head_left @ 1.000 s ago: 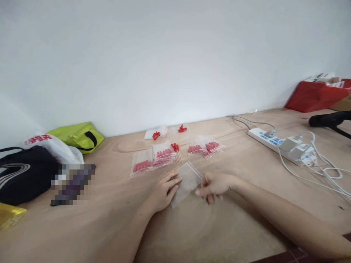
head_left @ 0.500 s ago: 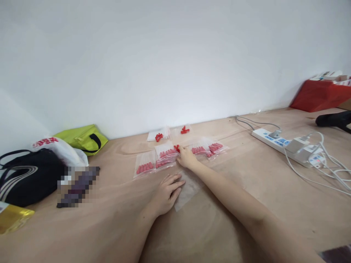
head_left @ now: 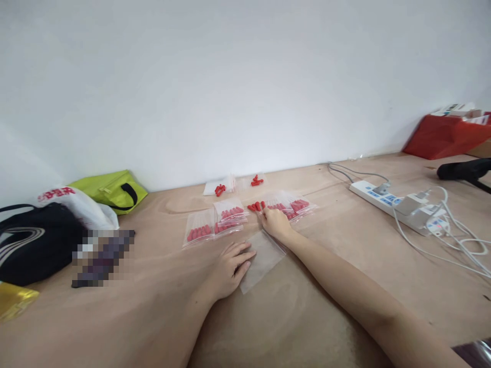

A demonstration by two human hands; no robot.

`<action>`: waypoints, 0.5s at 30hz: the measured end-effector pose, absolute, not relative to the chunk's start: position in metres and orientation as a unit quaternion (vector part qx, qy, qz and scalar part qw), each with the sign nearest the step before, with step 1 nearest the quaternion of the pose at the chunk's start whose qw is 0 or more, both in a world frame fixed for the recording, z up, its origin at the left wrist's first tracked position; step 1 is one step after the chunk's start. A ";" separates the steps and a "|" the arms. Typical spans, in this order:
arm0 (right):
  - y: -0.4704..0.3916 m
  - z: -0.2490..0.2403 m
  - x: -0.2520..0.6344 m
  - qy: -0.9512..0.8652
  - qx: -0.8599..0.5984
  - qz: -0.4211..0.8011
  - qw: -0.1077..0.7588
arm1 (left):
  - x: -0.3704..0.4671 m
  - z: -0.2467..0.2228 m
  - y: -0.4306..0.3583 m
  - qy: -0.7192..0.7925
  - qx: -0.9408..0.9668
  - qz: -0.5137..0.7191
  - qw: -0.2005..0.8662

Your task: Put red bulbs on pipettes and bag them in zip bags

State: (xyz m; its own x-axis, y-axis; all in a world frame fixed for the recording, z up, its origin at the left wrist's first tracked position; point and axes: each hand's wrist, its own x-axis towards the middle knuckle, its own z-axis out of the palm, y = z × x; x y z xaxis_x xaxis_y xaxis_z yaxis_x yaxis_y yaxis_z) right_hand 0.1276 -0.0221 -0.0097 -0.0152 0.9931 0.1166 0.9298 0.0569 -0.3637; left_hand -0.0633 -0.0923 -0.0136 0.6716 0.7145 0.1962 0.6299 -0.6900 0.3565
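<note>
My left hand (head_left: 233,267) lies on the table with its fingers apart, the fingertips at the left edge of a flat clear plastic bag (head_left: 264,259). Beyond that bag, my right hand (head_left: 276,223) has its fingers pinched together at the rightmost of a few small red club-shaped pieces (head_left: 256,206). These pieces lie side by side, and the fingers partly cover the right one. To the left are clear zip bags (head_left: 199,232) with rows of red pieces inside. More filled zip bags (head_left: 299,205) overlap just right of my right hand.
Two small piles of red pieces (head_left: 220,190) lie on clear bags by the wall. At right stand a white power strip (head_left: 378,197) with cables and a red box (head_left: 441,135). On the left are a green bag (head_left: 107,189) and a black bag (head_left: 42,245).
My right hand has shifted to the right, uncovering red pieces that now show in a row. My left hand stays beside the flat bag. The view has shifted slightly.
</note>
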 end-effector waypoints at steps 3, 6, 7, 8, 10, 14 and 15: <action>-0.023 -0.010 0.132 -0.684 -0.694 0.087 0.208 | -0.064 -0.014 -0.092 0.367 0.905 0.169 0.132; -0.023 -0.010 0.146 -0.644 -0.661 0.140 0.359 | -0.066 -0.015 -0.091 0.364 0.905 0.173 0.138; -0.024 -0.010 0.153 -0.620 -0.641 0.172 0.419 | -0.066 -0.016 -0.091 0.362 0.905 0.173 0.139; -0.025 -0.009 0.162 -0.592 -0.620 0.204 0.473 | -0.066 -0.016 -0.091 0.359 0.906 0.174 0.138; -0.032 -0.007 0.181 -0.538 -0.584 0.257 0.551 | -0.066 -0.014 -0.091 0.355 0.907 0.186 0.128; -0.058 -0.004 0.212 -0.533 -0.529 0.275 0.601 | -0.063 -0.009 -0.094 0.369 0.898 0.214 0.110; -0.064 -0.006 0.216 -0.547 -0.524 0.272 0.593 | -0.062 -0.008 -0.094 0.373 0.897 0.210 0.110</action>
